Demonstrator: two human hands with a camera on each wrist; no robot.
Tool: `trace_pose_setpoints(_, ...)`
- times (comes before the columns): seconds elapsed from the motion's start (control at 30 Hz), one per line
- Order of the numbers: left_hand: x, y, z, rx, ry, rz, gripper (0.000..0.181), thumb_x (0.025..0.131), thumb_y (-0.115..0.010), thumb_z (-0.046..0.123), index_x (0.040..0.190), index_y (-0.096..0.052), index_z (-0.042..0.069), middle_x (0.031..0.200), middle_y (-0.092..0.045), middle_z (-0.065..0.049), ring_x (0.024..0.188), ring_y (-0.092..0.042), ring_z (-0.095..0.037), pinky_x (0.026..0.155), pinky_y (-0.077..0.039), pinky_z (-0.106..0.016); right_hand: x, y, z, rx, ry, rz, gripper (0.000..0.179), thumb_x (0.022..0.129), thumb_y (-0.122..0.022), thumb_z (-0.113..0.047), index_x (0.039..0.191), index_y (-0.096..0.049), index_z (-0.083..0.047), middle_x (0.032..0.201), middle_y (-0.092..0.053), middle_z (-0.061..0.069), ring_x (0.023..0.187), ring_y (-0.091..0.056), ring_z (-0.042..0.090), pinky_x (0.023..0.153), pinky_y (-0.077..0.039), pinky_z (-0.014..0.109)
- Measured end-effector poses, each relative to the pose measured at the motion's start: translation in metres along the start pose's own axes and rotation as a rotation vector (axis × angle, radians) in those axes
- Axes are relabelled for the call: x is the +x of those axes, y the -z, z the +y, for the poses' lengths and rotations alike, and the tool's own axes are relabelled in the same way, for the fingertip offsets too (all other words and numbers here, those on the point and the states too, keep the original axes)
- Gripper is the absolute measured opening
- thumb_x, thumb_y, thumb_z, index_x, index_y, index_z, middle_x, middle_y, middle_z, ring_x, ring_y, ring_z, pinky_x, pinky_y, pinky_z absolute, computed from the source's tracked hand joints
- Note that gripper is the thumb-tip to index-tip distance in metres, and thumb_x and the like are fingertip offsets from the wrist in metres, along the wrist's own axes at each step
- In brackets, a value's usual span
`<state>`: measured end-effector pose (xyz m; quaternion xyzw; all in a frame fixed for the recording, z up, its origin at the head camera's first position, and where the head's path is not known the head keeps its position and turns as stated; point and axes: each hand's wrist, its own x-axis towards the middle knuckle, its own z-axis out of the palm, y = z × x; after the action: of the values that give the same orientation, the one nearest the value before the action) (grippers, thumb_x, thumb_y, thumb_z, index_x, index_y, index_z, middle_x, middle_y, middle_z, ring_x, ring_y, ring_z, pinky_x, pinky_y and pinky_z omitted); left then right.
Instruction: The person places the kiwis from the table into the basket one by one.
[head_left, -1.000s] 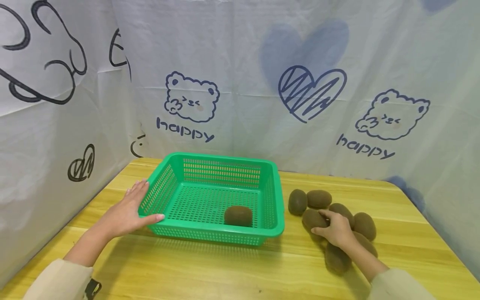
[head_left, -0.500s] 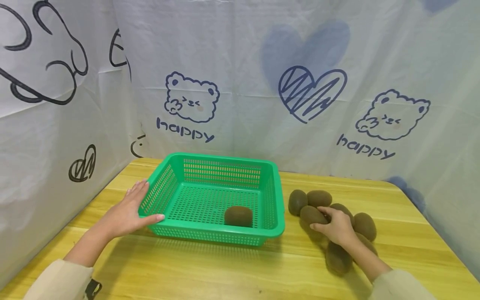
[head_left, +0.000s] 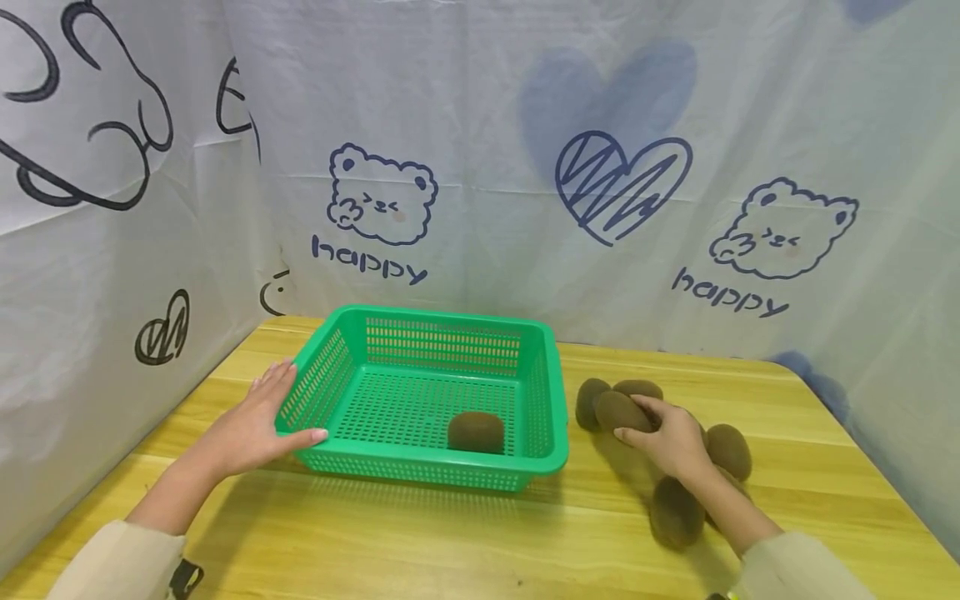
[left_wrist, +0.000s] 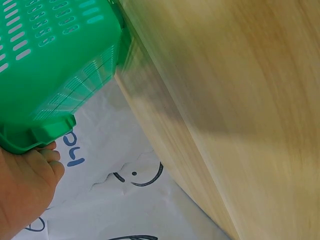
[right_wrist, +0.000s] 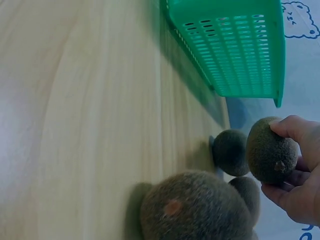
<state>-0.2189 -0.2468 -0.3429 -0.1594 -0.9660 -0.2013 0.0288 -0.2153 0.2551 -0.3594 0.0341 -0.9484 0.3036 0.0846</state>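
Green basket [head_left: 438, 455]: one kiwi [head_left: 477, 432] inside. Left fingers [head_left: 275, 382] spread against it; right fingers [head_left: 652, 406] pinch second kiwi [head_left: 619, 413].

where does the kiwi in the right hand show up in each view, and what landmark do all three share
Head: right of centre, in the right hand, to the right of the basket; the kiwi overlaps others behind it.
Left wrist: not in it.
Right wrist: toward the right edge, a little below mid-height.
Shared landmark: the green basket, near the centre, top left and top right respectively.
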Motion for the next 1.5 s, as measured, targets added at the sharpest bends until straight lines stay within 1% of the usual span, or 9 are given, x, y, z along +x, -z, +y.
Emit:
trace_pose_setpoints(0.13,0.0,0.0,0.001,-0.002,0.0,-0.002,0.105,0.081,-0.059,0.056,0.146,-0.006,-0.008,0.152,-0.002,-0.029,0.138,-0.005,-0.05,0.108,-0.013,-0.066,0.002,0.001,-0.005,0.015,-0.018,0.012,0.06,0.083,-0.069,-0.027,0.131,-0.05,0.001,0.126,-0.055,0.028,0.107,-0.056,0.043,0.082,-0.052,0.047)
trace_pose_setpoints(0.3,0.0,0.0,0.001,-0.011,0.0,-0.005,0.105,0.081,-0.06,0.055,0.146,-0.005,-0.008,0.153,-0.001,-0.029,0.138,-0.004,-0.05,0.108,-0.012,-0.066,0.005,0.005,-0.011,0.035,-0.015,0.041,0.058,0.083,-0.069,-0.027,0.132,-0.05,-0.001,0.13,-0.053,0.026,0.115,-0.052,0.044,0.088,-0.049,0.05)
trace_pose_setpoints(0.47,0.0,0.0,0.0,-0.015,-0.001,-0.004,0.105,0.081,-0.06,0.055,0.146,-0.005,-0.007,0.153,-0.001,-0.029,0.139,-0.004,-0.05,0.108,-0.012,-0.065,0.007,0.01,-0.02,0.083,-0.02,0.038,0.061,0.084,-0.068,-0.027,0.133,-0.047,0.001,0.134,-0.049,0.026,0.12,-0.048,0.043,0.095,-0.046,0.051)
trace_pose_setpoints(0.77,-0.001,-0.001,0.0,-0.016,-0.003,0.001,0.105,0.081,-0.06,0.055,0.146,-0.005,-0.007,0.153,-0.001,-0.029,0.139,-0.004,-0.05,0.108,-0.012,-0.066,0.017,0.016,-0.037,0.11,0.004,0.051,0.061,0.084,-0.067,-0.027,0.134,-0.046,0.001,0.131,-0.052,0.025,0.115,-0.053,0.039,0.091,-0.049,0.047)
trace_pose_setpoints(0.97,0.0,-0.001,0.0,-0.017,-0.001,0.001,0.105,0.081,-0.06,0.055,0.146,-0.005,-0.007,0.153,-0.001,-0.028,0.139,-0.003,-0.049,0.109,-0.012,-0.065,0.023,0.016,-0.052,0.124,0.049,0.081,0.057,0.084,-0.068,-0.022,0.132,-0.05,0.001,0.127,-0.056,0.025,0.111,-0.056,0.038,0.09,-0.05,0.046)
trace_pose_setpoints(1.07,0.0,-0.001,0.0,-0.021,0.0,-0.001,0.106,0.081,-0.06,0.055,0.146,-0.004,-0.007,0.153,0.0,-0.028,0.139,-0.003,-0.048,0.11,-0.011,-0.064,0.026,0.014,-0.061,0.139,0.077,0.096,0.054,0.083,-0.069,-0.019,0.13,-0.051,0.003,0.124,-0.057,0.026,0.109,-0.057,0.038,0.088,-0.051,0.046)
trace_pose_setpoints(1.23,0.0,-0.001,0.0,-0.012,0.005,0.0,0.105,0.081,-0.059,0.056,0.147,-0.004,-0.006,0.153,0.0,-0.028,0.139,-0.003,-0.049,0.109,-0.012,-0.065,0.031,0.007,-0.073,0.182,0.123,0.097,0.053,0.083,-0.069,-0.013,0.129,-0.051,0.004,0.123,-0.058,0.025,0.108,-0.059,0.038,0.088,-0.052,0.045)
trace_pose_setpoints(1.5,0.0,0.0,-0.001,-0.003,-0.002,0.001,0.106,0.081,-0.059,0.056,0.146,-0.005,-0.007,0.153,-0.001,-0.028,0.139,-0.005,-0.05,0.109,-0.012,-0.065,0.039,-0.013,-0.094,0.245,0.195,0.051,0.055,0.082,-0.069,-0.012,0.131,-0.049,0.004,0.125,-0.057,0.024,0.111,-0.058,0.037,0.09,-0.052,0.044)
